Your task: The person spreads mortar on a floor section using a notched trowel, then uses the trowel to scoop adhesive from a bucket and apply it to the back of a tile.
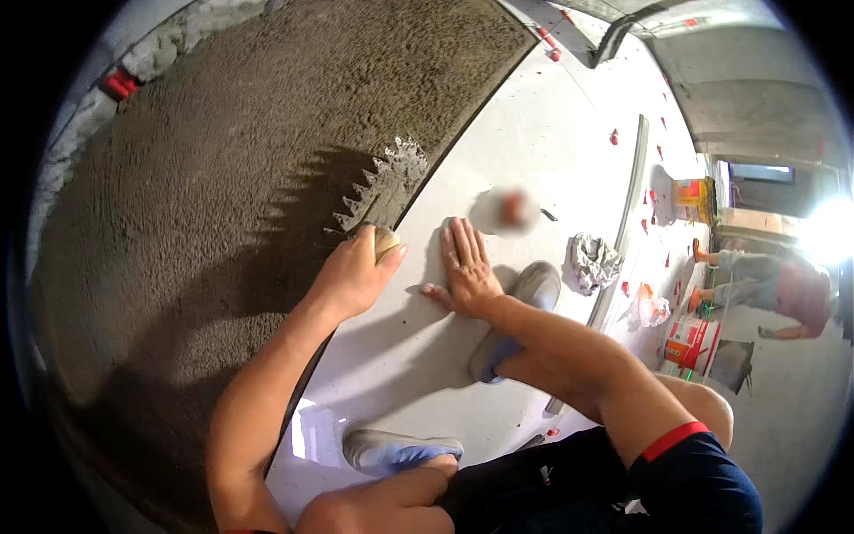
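My left hand [356, 274] is closed around the handle of a notched trowel [384, 189]. Its toothed metal blade, smeared with grey, lies at the edge of a bed of wet brown-grey mortar [205, 133], beside the tile. A large white tile [525, 125] borders the mortar on the right. On this tile my right hand [469, 274] rests flat, fingers stretched out and holding nothing. One grey-blue shoe [538, 289] is just beyond my right wrist, and the other shoe [391, 449] stands lower on the tile.
A crumpled light cloth or bag [594, 262] lies beside a long grey bar [623, 214]. Several red tile wedges [614, 137] dot the tiles. A yellow bucket [694, 200], a white-and-red bucket [692, 345] and another person [783, 289] are at right, near a bright lamp [829, 231].
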`<state>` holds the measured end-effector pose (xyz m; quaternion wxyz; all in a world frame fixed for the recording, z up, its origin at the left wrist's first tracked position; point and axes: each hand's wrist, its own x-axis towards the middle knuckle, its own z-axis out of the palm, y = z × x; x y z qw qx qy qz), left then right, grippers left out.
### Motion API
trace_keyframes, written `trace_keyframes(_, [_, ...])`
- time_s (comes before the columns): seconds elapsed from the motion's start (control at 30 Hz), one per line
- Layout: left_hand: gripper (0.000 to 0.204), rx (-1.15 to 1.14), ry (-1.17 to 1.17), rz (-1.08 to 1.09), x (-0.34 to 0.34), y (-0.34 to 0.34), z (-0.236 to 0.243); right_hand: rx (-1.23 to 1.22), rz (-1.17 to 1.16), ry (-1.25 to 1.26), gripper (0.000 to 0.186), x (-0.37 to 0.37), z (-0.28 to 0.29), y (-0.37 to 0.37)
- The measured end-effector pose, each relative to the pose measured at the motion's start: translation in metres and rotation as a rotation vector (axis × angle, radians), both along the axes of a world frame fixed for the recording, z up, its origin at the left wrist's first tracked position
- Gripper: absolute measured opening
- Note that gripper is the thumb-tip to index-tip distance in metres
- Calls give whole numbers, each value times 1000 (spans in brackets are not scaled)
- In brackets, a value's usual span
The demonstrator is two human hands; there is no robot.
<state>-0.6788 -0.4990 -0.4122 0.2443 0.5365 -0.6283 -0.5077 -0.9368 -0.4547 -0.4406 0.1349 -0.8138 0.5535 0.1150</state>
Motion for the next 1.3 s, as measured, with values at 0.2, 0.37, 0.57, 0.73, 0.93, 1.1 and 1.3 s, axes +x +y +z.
trace_keyframes(0.2, [53, 40, -143, -88, -36, -33, 2, -172, -57, -69, 100, -3, -19, 10])
trace_keyframes(0.37, [52, -45, -201, -170, -36, -31, -12, -192, -72, -131, 98, -1, -19, 9])
trace_keyframes(0.57, [54, 208, -224, -91, -39, -42, 1, -147, -73, -140, 99, -2, -16, 8])
trace_keyframes(0.73, [58, 293, -157, -122, -43, -59, 13, -142, -90, -160, 95, -7, -18, 9])
trace_keyframes(0.93, [52, 367, -225, -92, -39, -32, 9, -178, -91, -212, 91, -9, -21, 8])
trace_keyframes(1.1, [55, 280, -321, -209, -19, -6, 0, -203, -86, -215, 89, -5, -20, 8])
trace_keyframes(1.3, [58, 351, -351, -150, 1, 24, 11, -214, -83, -194, 88, -5, -22, 9])
